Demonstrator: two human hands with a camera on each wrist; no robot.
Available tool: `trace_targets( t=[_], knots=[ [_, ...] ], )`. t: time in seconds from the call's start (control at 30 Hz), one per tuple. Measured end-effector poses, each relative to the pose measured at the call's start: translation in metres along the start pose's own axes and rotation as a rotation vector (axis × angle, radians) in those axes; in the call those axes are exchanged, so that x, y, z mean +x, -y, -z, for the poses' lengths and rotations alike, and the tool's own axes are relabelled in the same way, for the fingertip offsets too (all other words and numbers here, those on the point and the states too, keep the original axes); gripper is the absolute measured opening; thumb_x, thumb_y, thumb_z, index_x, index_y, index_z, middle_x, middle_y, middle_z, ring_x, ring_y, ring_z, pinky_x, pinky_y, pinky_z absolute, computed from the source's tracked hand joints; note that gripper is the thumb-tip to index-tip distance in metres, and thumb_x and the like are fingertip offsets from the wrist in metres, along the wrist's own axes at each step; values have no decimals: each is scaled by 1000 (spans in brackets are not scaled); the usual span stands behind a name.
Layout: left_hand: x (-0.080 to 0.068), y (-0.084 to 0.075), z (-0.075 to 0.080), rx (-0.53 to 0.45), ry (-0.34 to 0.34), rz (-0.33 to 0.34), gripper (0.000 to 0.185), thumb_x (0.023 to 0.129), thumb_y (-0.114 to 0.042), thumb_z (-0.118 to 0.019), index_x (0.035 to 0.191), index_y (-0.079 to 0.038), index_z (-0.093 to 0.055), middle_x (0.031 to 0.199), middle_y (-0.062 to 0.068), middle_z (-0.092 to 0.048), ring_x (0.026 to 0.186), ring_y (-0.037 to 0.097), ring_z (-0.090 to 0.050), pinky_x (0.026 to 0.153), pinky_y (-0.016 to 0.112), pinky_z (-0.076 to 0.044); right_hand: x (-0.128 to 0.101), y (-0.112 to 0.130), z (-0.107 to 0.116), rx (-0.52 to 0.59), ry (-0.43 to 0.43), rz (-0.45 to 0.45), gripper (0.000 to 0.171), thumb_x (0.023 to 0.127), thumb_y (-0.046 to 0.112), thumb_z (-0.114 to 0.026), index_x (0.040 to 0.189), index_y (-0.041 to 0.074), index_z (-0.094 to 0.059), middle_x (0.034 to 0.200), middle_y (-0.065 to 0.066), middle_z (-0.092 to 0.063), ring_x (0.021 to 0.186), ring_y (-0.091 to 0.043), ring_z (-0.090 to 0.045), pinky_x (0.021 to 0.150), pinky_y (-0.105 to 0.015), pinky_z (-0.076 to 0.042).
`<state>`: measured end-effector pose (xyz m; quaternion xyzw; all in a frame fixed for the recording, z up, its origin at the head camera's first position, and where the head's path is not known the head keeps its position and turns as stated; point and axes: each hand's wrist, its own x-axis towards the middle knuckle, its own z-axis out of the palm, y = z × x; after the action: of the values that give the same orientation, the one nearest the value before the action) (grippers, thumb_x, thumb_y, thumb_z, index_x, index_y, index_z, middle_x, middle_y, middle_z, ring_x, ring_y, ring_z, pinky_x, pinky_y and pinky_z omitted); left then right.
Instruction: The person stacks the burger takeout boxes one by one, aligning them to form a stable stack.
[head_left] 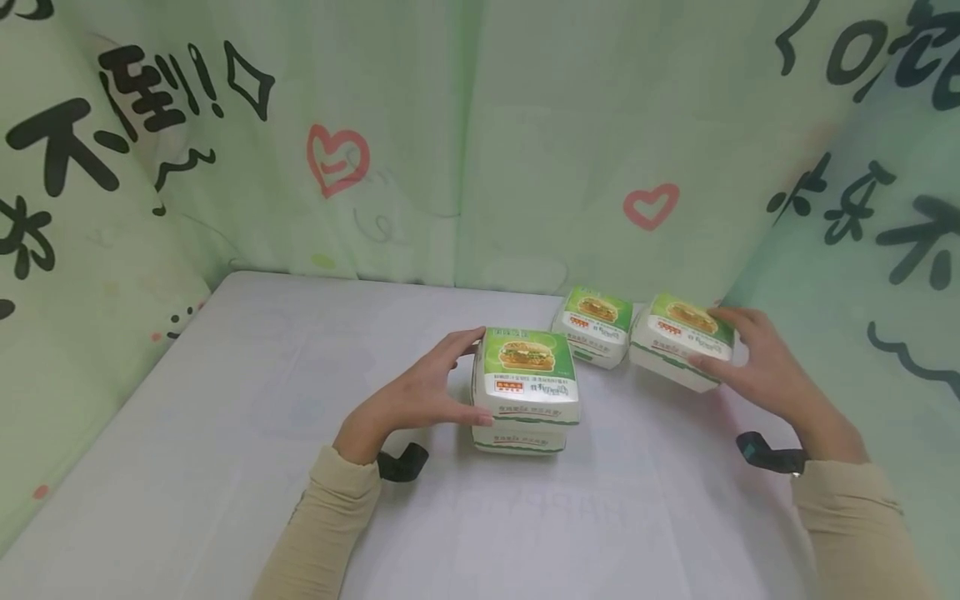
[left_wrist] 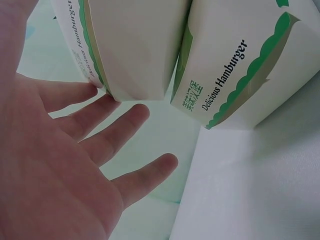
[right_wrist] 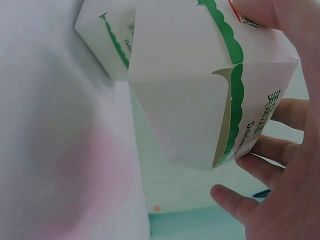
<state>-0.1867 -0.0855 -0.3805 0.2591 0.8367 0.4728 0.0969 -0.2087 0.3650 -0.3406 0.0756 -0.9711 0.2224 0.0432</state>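
Near the middle of the table my left hand (head_left: pixel 420 392) grips a green-and-white hamburger box (head_left: pixel 528 367) by its left side, thumb at the front and fingers behind. That box sits over a lower hamburger box (head_left: pixel 517 440); in the left wrist view the lower box (left_wrist: pixel 230 70) stands against the table side, beside the held box (left_wrist: pixel 140 45). At the back right, my right hand (head_left: pixel 772 367) holds another hamburger box (head_left: pixel 682 337) by its right side. In the right wrist view this box (right_wrist: pixel 185 85) appears tilted, with its underside edge raised off the table. A fourth box (head_left: pixel 595 325) stands just left of it.
The white table (head_left: pixel 225 433) is walled at the back and sides by a pale green curtain (head_left: pixel 540 150) with hearts and black writing. The right-hand boxes stand close to the table's back edge. Dark straps (head_left: pixel 772 454) sit on both wrists.
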Motion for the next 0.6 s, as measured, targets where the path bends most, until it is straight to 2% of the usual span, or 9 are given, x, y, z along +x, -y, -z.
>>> trace_targets(
  t=[0.33, 0.6],
  knots=[
    [1, -1, 1, -2, 0, 1, 111, 71, -43, -88, 158, -25, -21, 159, -7, -28, 145, 17, -33, 118, 51, -32, 2, 27, 9, 32, -50, 51, 79, 89, 41, -70, 152, 9, -34, 157, -24, -25, 131, -49, -31, 93, -75, -34],
    [0, 0, 0, 0, 1, 14, 112, 71, -44, -88, 158, -26, -20, 159, -7, -27, 145, 17, -33, 117, 52, -32, -2, 47, 13, 52, -53, 84, 77, 88, 39, -72, 151, 12, -37, 157, -20, -27, 133, -45, -31, 94, -73, -35]
  ],
)
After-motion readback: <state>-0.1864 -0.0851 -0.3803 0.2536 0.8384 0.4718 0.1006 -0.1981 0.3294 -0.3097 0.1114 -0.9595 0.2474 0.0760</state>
